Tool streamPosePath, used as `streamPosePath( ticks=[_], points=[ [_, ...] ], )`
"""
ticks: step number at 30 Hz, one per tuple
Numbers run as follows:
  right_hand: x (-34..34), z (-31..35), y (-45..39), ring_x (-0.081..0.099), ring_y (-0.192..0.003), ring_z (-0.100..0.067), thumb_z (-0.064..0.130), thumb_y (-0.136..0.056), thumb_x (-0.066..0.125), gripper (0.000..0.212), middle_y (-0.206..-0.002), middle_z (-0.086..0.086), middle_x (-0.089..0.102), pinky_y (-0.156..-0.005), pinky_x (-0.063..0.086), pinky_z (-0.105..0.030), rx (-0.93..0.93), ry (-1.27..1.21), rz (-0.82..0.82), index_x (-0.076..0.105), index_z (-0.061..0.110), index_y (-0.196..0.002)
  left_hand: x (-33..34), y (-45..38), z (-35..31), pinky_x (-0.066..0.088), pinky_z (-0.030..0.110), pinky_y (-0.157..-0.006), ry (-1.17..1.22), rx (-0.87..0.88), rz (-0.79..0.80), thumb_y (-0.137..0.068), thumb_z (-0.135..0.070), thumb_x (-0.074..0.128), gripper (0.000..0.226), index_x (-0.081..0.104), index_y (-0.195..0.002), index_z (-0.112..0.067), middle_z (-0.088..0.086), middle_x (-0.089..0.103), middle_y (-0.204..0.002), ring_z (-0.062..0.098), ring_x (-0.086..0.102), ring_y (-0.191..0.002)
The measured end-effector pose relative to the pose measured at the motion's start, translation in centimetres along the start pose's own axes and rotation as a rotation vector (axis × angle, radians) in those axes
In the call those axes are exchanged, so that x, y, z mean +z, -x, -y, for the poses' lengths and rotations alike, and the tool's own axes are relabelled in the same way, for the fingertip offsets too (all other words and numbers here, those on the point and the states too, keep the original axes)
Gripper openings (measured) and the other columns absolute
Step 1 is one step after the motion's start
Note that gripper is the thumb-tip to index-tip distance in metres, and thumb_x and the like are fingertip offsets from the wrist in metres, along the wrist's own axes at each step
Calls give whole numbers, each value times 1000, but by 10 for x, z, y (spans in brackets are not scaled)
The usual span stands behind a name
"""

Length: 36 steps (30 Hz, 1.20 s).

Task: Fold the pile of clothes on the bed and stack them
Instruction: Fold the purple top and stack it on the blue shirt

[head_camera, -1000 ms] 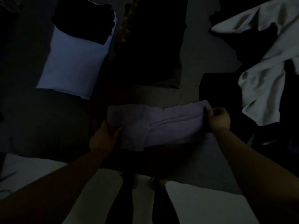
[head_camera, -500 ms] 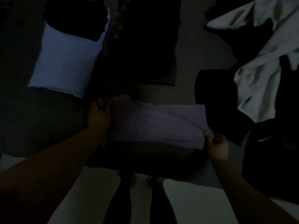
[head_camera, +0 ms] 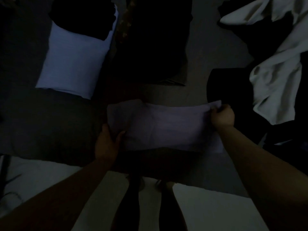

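Observation:
The scene is very dim. A pale purple garment lies folded into a wide band on the bed, just in front of me. My left hand grips its near left corner, thumb on top of the cloth. At the band's far right corner my right hand pinches the fabric. A folded light blue garment lies at the back left with a black folded piece on its far end. A rumpled white garment sits in the unfolded pile at the right.
A dark stack of clothes lies behind the purple garment. A black garment rests by my right hand, under the white one. The bed's near edge runs below the purple garment, with pale floor and my legs beneath.
My left hand came from the garment's far left corner to its near left corner. My right hand went from the near right corner to the far right corner. The garment now looks wider and flatter.

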State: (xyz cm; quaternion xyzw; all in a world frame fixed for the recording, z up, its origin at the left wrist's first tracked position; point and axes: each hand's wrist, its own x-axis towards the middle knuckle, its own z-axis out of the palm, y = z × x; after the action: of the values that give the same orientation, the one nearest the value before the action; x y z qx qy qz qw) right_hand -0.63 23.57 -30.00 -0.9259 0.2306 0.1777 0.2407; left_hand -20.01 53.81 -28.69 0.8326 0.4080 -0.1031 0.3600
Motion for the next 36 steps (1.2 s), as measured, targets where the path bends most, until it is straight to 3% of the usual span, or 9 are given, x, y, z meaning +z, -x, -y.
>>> streamPosePath(
  ticks=[5, 8, 13, 19, 24, 27, 30, 33, 36],
  points=[
    [-10, 11, 1, 48, -118, -41, 29, -91, 57, 45, -126, -26, 51, -98, 39, -45, -69, 37, -94, 46, -1, -122, -11, -12, 2, 45, 41, -87, -153, -13, 64, -81, -54, 62, 63, 44, -125, -13, 16, 60, -120, 38, 57, -108],
    [6, 14, 39, 40, -127, -38, 42, -88, 54, 63, -139, -23, 42, -104, 34, -43, -437, 173, -217, 42, 1, -135, -7, -9, -7, 44, 39, -92, -41, -107, 30, -74, -71, 58, 73, 47, -124, -18, 11, 61, -121, 35, 57, -111],
    [68, 8, 114, 20, -143, -23, 55, -95, 30, 65, -156, -9, 21, -115, 13, -46, -989, 428, 168, 26, 19, -148, -4, -29, -23, 40, 34, -95, 153, -223, -45, -83, -53, 61, 62, 53, -123, -7, 16, 58, -124, 33, 53, -116],
    [92, -5, 127, 13, -144, -32, 71, -87, 10, 77, -156, -13, 14, -116, 1, -53, -826, 557, 331, 17, 27, -150, -10, -37, -28, 43, 40, -87, -58, -20, -182, -95, -45, 45, 48, 49, -120, -5, 21, 60, -115, 39, 57, -104],
    [66, 37, 145, 41, -132, -23, 58, -94, 24, 66, -142, -8, 46, -112, 30, -39, -845, 24, 286, 46, 15, -138, -2, -7, -49, 46, 39, -77, -128, 119, -169, -90, -50, 50, 43, 52, -107, -11, 15, 61, -104, 35, 60, -94],
    [56, 74, 176, 51, -119, -9, 52, -90, 47, 53, -125, 6, 56, -102, 39, -20, -372, -569, 655, 49, 17, -131, 11, 18, -68, 42, 27, -76, 70, 290, -24, -89, -48, 41, 45, 54, -110, -11, 11, 64, -106, 23, 61, -95],
    [56, 89, 179, 66, -95, -17, 37, -85, 63, 40, -104, -7, 68, -80, 54, -24, 42, -858, 579, 58, 7, -110, 22, 33, -87, 44, 25, -82, 267, 263, 129, -92, -34, 31, 43, 56, -112, -7, 14, 65, -105, 25, 63, -95],
    [38, 80, 158, 67, -91, -25, 22, -89, 63, 15, -100, -14, 70, -78, 57, -36, 123, -817, 462, 65, 9, -97, 28, 32, -98, 53, 40, -69, 390, 156, 95, -91, -29, 33, 31, 54, -107, -12, 9, 64, -83, 30, 63, -73],
    [9, 56, 127, 67, -92, -12, 31, -87, 65, 18, -97, 1, 72, -84, 55, -29, 69, -774, 496, 66, 17, -97, 36, 26, -101, 42, 28, -74, 198, 178, 1, -83, -33, 35, 41, 57, -108, -10, 9, 63, -96, 26, 61, -87]
  ],
)
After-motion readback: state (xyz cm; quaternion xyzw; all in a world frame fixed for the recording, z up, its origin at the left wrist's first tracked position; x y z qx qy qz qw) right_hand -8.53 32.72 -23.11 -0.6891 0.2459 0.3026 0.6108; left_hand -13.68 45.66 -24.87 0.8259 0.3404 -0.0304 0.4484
